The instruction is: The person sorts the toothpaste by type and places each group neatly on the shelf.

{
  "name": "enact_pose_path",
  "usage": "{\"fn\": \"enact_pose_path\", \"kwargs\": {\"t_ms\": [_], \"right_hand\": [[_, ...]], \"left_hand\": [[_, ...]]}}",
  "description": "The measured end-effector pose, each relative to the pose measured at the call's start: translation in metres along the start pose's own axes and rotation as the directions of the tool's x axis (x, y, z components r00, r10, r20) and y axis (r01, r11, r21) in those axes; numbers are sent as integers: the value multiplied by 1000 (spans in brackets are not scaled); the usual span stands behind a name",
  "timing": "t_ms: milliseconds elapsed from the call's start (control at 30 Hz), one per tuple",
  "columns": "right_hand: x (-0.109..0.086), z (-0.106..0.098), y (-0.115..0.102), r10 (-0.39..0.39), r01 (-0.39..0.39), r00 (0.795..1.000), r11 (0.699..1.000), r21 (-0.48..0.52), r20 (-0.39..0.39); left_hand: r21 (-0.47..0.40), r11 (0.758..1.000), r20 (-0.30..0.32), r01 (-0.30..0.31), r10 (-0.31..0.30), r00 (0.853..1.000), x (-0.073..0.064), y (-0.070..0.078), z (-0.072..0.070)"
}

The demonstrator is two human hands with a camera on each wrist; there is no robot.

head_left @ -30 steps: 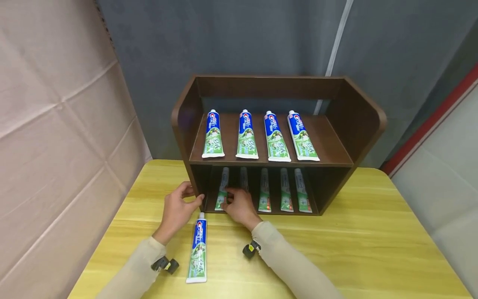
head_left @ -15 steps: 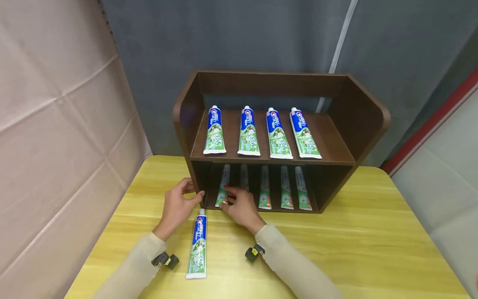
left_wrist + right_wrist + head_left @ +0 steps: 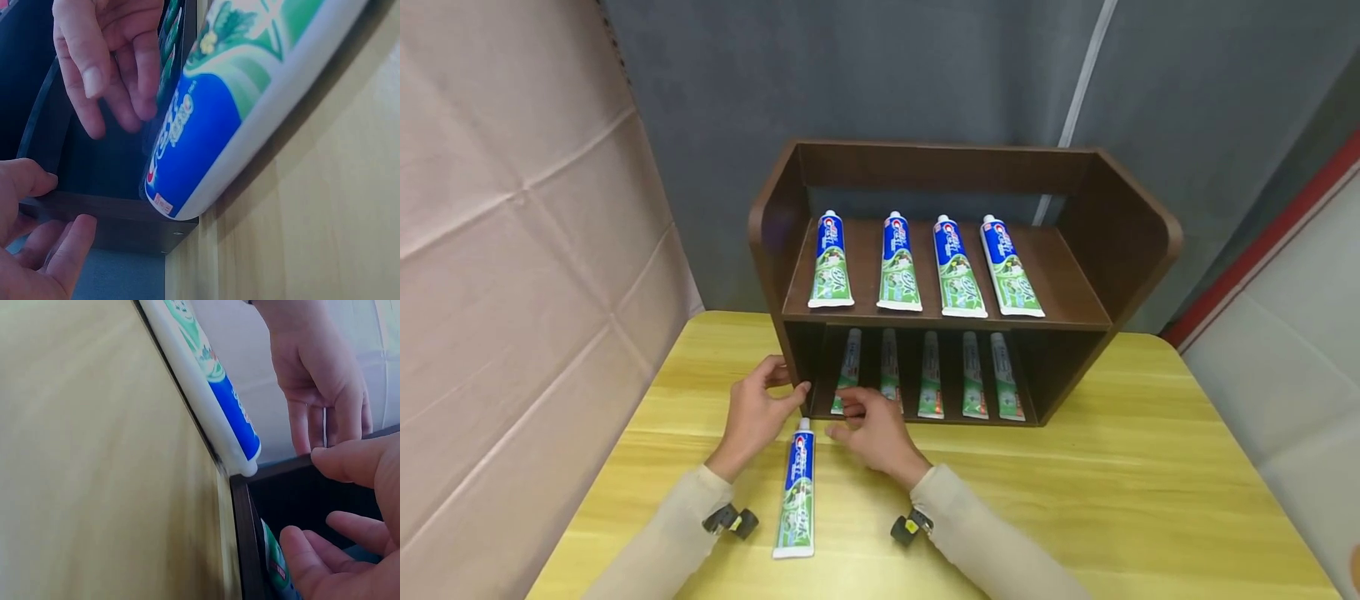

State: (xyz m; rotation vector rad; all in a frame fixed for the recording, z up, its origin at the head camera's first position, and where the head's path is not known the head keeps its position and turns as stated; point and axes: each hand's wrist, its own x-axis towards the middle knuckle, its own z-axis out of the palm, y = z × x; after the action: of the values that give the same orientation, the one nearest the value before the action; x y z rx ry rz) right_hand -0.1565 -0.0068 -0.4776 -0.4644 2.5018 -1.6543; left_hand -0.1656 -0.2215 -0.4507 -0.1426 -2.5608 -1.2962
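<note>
My left hand (image 3: 758, 421) holds the front edge of the left side panel of a dark brown two-tier shelf (image 3: 925, 321), thumb inside and fingers outside. Just in front of the lower tier, my right hand (image 3: 880, 432) has its thumb and fingers spread, with nothing between them. Behind its fingertips lies the leftmost toothpaste tube (image 3: 848, 367) of the lower row, partly covered by the hand. One blue and green toothpaste tube (image 3: 797, 492) lies on the table between my forearms, its cap close to the shelf's front left corner.
Several blue and green tubes (image 3: 898, 267) lie in a row on the upper tier, caps toward the back. More tubes (image 3: 931, 375) lie in the shaded lower tier. The shelf stands on a yellow wooden table (image 3: 1120, 492) before a grey curtain (image 3: 925, 67).
My right hand has let go of the leftmost lower tube and drawn back toward me, out of the compartment. The left hand keeps its place on the side panel.
</note>
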Motion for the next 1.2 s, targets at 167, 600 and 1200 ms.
{"fn": "enact_pose_path", "kwargs": {"t_ms": [167,600,1200], "right_hand": [[-5,7,-2,14,-13,999,1000,-27,44],[-7,34,-4,11,19,988,980,-198,151],[4,34,-7,110,-55,942,983,-178,318]], "left_hand": [[2,1000,-7,-21,21,1000,1,-1,-1],[-4,1000,1,-20,20,1000,4,-1,-1],[-12,999,-2,-41,41,999,2,1,-1]]}}
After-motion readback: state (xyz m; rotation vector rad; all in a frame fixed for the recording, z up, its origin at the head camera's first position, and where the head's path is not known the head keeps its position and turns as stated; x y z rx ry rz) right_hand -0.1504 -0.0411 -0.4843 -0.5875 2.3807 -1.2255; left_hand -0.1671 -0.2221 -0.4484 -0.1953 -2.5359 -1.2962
